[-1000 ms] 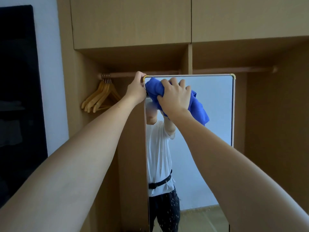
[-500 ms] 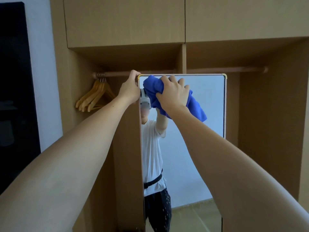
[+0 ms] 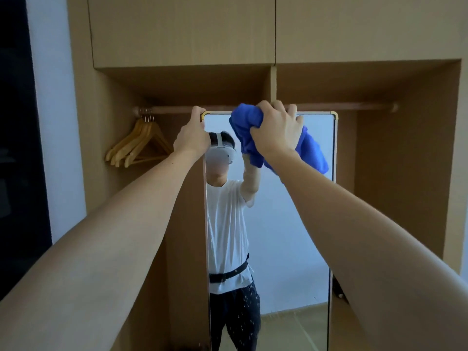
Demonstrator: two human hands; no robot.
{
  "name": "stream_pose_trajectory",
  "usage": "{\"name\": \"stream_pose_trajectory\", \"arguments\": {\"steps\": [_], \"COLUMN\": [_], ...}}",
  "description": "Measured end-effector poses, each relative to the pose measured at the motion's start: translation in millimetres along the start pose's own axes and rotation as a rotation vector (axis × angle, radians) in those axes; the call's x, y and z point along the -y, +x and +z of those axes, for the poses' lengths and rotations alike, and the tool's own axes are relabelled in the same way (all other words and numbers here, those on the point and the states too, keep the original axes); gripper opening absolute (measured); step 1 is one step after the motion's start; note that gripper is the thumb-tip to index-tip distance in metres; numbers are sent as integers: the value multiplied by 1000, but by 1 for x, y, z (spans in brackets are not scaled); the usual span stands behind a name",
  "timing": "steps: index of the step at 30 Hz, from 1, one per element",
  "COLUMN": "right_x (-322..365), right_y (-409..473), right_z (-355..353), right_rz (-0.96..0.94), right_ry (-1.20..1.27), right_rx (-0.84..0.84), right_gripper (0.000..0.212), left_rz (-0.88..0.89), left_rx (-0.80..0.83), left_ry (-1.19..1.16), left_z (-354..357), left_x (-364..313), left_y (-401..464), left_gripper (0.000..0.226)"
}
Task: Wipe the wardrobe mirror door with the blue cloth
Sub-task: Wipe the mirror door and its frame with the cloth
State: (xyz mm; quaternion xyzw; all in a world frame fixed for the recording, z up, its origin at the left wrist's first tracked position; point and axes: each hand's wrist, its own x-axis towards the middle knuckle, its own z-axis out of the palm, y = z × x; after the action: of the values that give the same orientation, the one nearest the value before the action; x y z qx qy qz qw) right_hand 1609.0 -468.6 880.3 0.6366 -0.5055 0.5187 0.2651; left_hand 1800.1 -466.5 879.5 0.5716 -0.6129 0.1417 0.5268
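Wooden wardrobe panels fill my view, with a mirror door (image 3: pixel 298 224) standing open in the middle and a clothes rail (image 3: pixel 342 106) running just behind its top edge. My left hand (image 3: pixel 192 138) grips the mirror's top left corner, fingers curled over the frame. My right hand (image 3: pixel 277 130) clutches the blue cloth (image 3: pixel 312 150) in a bunched fist against the glass near the top edge, with folds hanging below the wrist.

To wipe well from here, I judge I should flatten the cloth so more of it meets the glass, brace the door firmly with the left hand, and work down from the top in overlapping passes.

Wooden hangers (image 3: pixel 141 143) hang left of the mirror. I cannot tell how hard the cloth presses, nor see smears on the glass. My forearms cover the mirror's lower right edge, and its bottom is cut off.
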Motion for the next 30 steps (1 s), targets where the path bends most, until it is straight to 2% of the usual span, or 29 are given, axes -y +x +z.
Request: {"name": "stream_pose_trajectory", "arguments": {"steps": [2,6,10,15,18,23,27,30], "right_x": [-1,-10,-21,-25,-28,-36,-41,-45], "right_y": [-3,-45,-64,-17,-4,-44,-55,-39], "right_z": [6,32,36,14,14,40,43,33], "right_rz": [23,-25,-52,-18,21,-10,-3,13], "right_ry": [-30,-107,-68,-52,-66,-110,-48,-9], "right_rx": [105,79,136,-43,19,49,108,11], "right_gripper": [30,29,28,30,31,27,25,28], "left_rz": [-19,-50,-75,-79,-77,-82,-90,-70], "left_rx": [-5,-8,-12,4,-15,-25,-40,-37], "left_ry": [-13,-44,-50,-55,-40,-48,-32,-23], "left_z": [2,6,9,10,12,14,17,19], "left_x": [0,1,0,-2,-1,0,-2,-1], "left_y": [0,1,0,1,2,2,3,4], "left_gripper": [29,35,41,44,39,41,44,38]}}
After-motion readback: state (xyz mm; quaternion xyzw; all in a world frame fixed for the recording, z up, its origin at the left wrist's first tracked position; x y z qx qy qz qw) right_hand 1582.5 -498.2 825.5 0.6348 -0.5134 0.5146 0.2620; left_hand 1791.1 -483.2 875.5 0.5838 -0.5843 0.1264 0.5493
